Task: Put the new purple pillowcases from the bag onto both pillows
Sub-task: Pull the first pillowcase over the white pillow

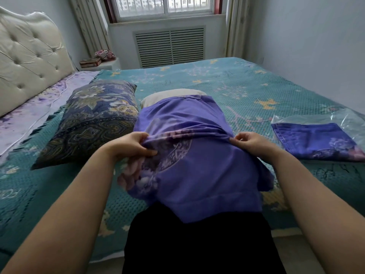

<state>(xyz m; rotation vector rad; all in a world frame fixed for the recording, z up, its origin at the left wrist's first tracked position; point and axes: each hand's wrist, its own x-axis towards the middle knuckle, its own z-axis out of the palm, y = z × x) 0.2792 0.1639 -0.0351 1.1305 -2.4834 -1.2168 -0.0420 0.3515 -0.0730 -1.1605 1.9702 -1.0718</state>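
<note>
A person is standing at the edge of the bed (227, 80), and both hands are gripping a purple pillowcase (197, 161) that is lying partly drawn over a cream pillow (169, 95). The left hand (134, 145) is pinching a bunched fold of the fabric at its left side, and the right hand (250, 143) is pinching the same fold at its right side. The pillow's far end is sticking out bare. Just to the left, a second pillow (90, 119) is lying in a dark floral case. To the right, a folded purple pillowcase (316, 141) is resting on a clear plastic bag (335, 117).
</note>
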